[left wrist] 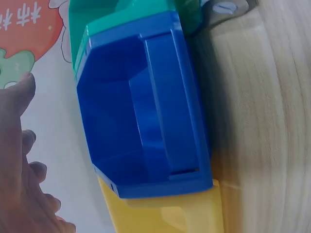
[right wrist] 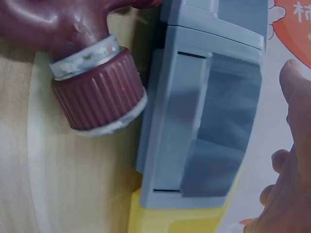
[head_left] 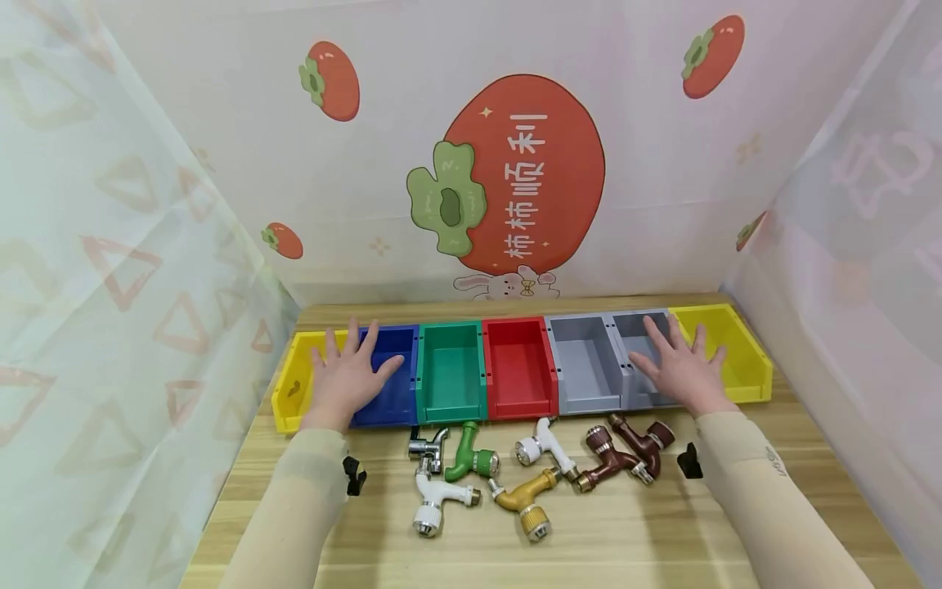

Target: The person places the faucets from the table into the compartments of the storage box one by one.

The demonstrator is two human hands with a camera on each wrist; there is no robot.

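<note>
My left hand (head_left: 344, 383) is spread with straight fingers above the left yellow bin (head_left: 292, 384) and the blue bin (head_left: 397, 399); it holds nothing. My right hand (head_left: 686, 372), also spread and holding nothing, hovers over the right grey bin (head_left: 640, 360) and the right yellow bin (head_left: 736, 360). In the left wrist view the fingers of the left hand (left wrist: 24, 170) show beside the blue bin (left wrist: 180, 107). The right wrist view has the right hand (right wrist: 294, 160) beside a grey bin (right wrist: 182, 111), with a maroon tap (right wrist: 99, 92) on the other side.
Between the hands stand a green bin (head_left: 451, 376), a red bin (head_left: 518, 372) and another grey bin (head_left: 586, 368). In front lie several taps: chrome (head_left: 428, 447), green (head_left: 471, 458), white (head_left: 439, 495), another white (head_left: 546, 448), yellow (head_left: 526, 497) and two maroon (head_left: 609, 460). Printed cloth hangs behind.
</note>
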